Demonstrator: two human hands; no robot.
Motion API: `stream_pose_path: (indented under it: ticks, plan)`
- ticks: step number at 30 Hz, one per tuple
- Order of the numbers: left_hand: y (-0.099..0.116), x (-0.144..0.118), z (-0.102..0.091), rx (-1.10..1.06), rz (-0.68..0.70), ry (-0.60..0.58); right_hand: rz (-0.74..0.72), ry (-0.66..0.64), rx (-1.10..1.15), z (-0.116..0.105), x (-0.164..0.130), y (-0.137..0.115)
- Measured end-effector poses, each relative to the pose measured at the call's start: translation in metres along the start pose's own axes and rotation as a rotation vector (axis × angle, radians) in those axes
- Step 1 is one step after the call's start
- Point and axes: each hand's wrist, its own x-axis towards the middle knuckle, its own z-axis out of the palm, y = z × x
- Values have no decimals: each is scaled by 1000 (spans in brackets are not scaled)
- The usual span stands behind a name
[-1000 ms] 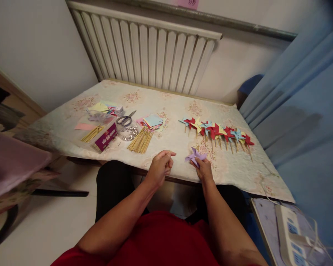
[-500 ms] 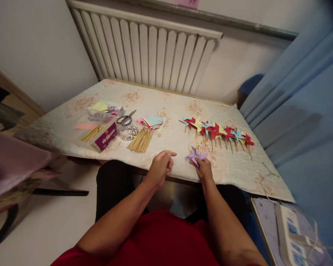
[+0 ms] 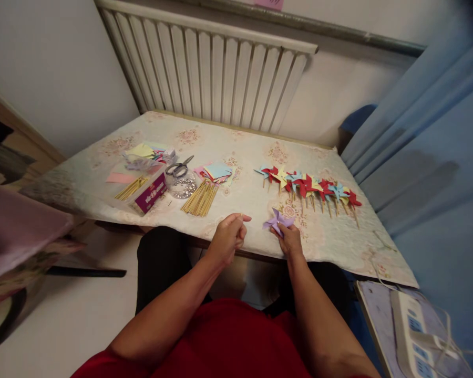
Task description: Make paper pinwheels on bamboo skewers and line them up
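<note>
My right hand (image 3: 290, 241) pinches a purple paper pinwheel (image 3: 276, 219) at its centre, just over the table's front edge. A small shiny dot shows at the middle of its blades. To its left, my left hand (image 3: 229, 233) is closed in a fist with the thumb on top. A tiny pale tip shows by the thumb; the rest of what it holds is hidden. The two hands are apart. Nearest to the left hand lies a bundle of thin wooden sticks (image 3: 200, 199), with a pile of coloured paper squares (image 3: 216, 172) behind it.
A row of finished pinwheels on sticks (image 3: 305, 186) lies at the right. Scissors (image 3: 179, 167) rest by a clear dish of small metal pins (image 3: 181, 188). A purple-fronted box (image 3: 150, 195) holds more sticks. A power strip (image 3: 412, 333) with cables sits at the lower right.
</note>
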Motion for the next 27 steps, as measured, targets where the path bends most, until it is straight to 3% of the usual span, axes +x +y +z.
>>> stream_pose_path:
  ticks: [27]
  plan:
    - [2,-1,3,-42,-45,-1,5,1,-5,1,-2,-1]
